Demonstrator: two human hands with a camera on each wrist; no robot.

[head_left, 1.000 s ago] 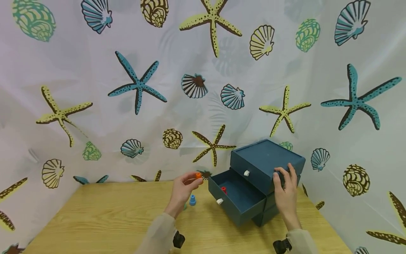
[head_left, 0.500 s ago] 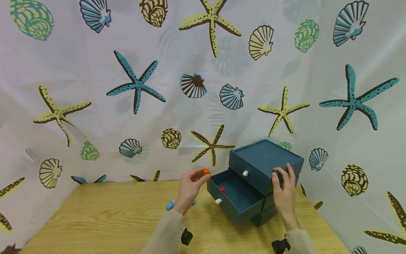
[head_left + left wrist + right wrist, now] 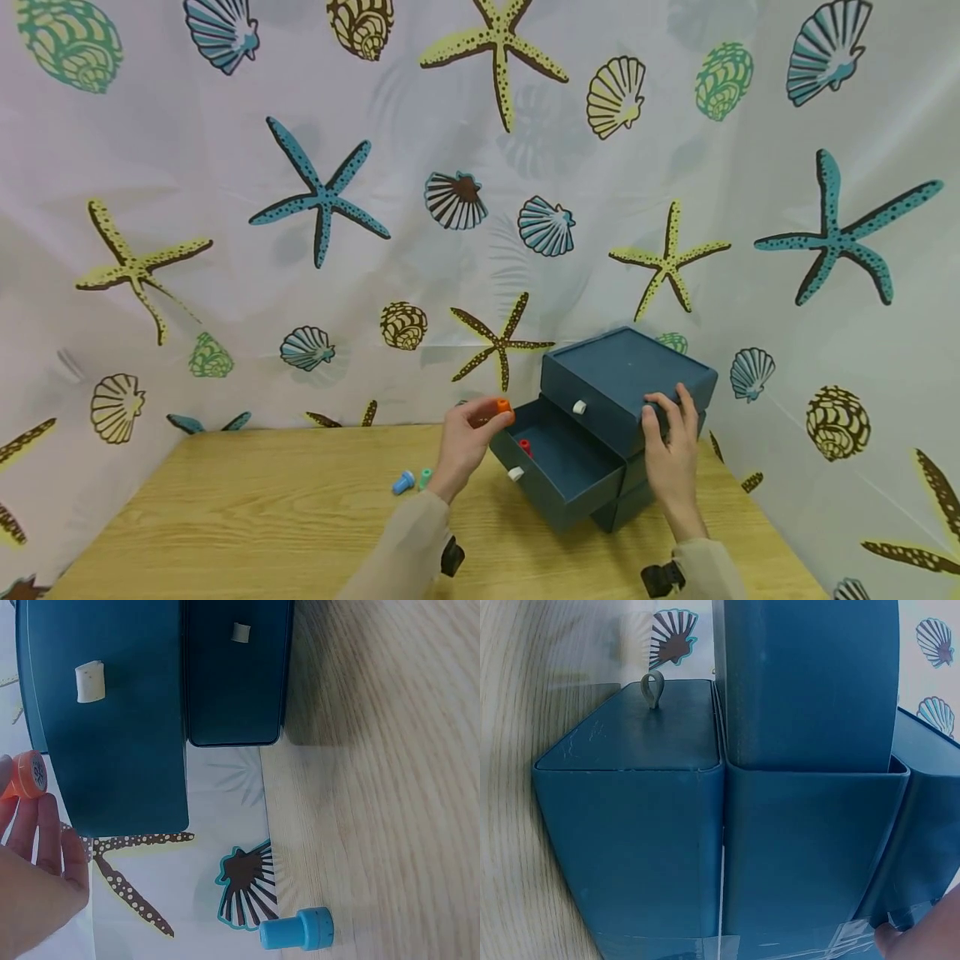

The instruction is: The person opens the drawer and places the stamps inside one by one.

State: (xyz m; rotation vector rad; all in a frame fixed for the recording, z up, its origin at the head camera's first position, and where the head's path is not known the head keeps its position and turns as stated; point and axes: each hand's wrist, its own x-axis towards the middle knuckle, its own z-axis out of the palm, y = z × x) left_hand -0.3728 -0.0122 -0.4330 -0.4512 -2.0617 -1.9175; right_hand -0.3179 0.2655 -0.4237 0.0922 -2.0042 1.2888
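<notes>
My left hand (image 3: 467, 442) pinches a small orange stamp (image 3: 503, 406) between thumb and fingers, right at the left corner of a pulled-out drawer (image 3: 577, 467). A printed design shows on the stamp's round end in the left wrist view. The drawer belongs to a dark blue three-tier drawer box (image 3: 630, 367); a red stamp (image 3: 526, 447) lies inside it. My right hand (image 3: 671, 450) rests against the right side of the top tier, fingertips at its upper edge. In the right wrist view only a bit of that hand (image 3: 922, 934) shows.
A blue stamp (image 3: 403, 482) lies on the wooden table (image 3: 247, 500), with a green stamp (image 3: 425, 478) beside it, close to my left forearm. White loop tabs (image 3: 515, 474) stick out of the drawer fronts. A shell-and-starfish curtain (image 3: 405, 250) hangs behind the table.
My left hand has carried the orange stamp rightward to the drawer's corner. The blue and green stamps that it partly covered show more fully. My right hand has stayed on the drawer box.
</notes>
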